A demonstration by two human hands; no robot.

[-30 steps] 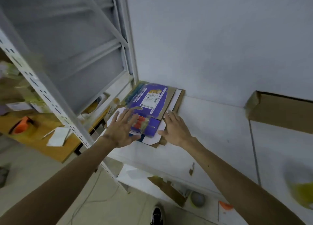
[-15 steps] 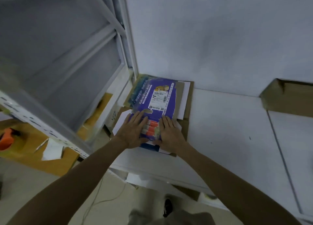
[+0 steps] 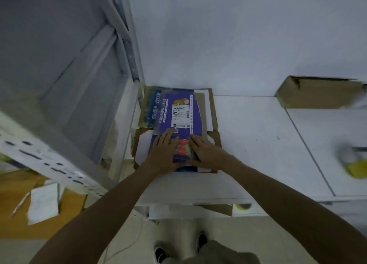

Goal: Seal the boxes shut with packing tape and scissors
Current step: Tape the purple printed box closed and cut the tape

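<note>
The left grip [image 3: 162,152] lies flat, fingers straight, pressing the near end of the purple flattened box [image 3: 178,113]. The box runs off toward 12 o'clock atop cardboard [image 3: 214,113] on the white worktop [image 3: 248,144]. At 3 o'clock, the right grip [image 3: 206,152] presses likewise, fingers flat.

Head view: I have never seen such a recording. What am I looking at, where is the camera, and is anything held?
There is no machine here: a person wears one camera on the head, looking down at their own arms. The left hand and the right hand lie flat, fingers straight, on a purple flattened carton, which tops a stack of flat cardboard in the corner of a white table. Neither hand holds anything. A brown cardboard box stands by the wall at the right, a metal shelf rack at the left. The yellow thing at the right edge is too blurred to name.
</note>
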